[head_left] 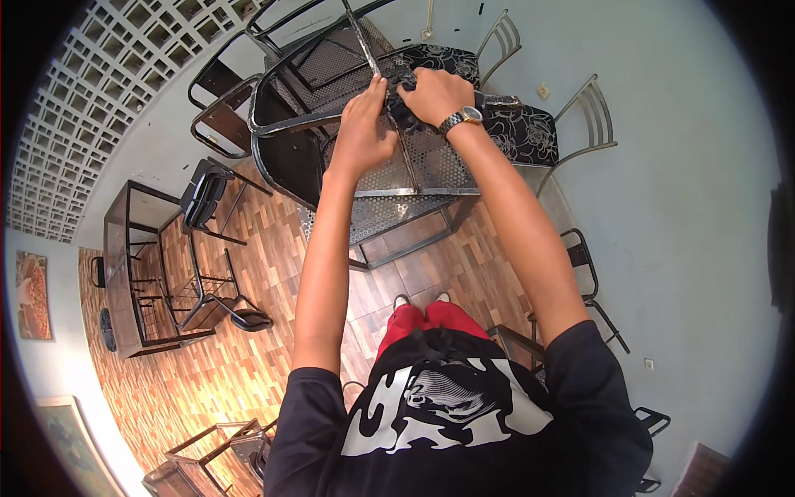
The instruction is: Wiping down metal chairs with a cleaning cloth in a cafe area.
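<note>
Black cloth (406, 116) is gripped by the curled right hand (439, 98) against a worn black metal frame (298, 124), set on the perforated metal surface (377, 217). The left hand (363, 124) is laid on that frame; how firmly its fingers are closed cannot be told. Handling is judged to be under way; pale chipped patches (503, 101) are left showing, and how much is done or left cannot be determined. Right of the surface, floral-padded chairs (522, 132) are placed; left, a black chair (203, 195).
</note>
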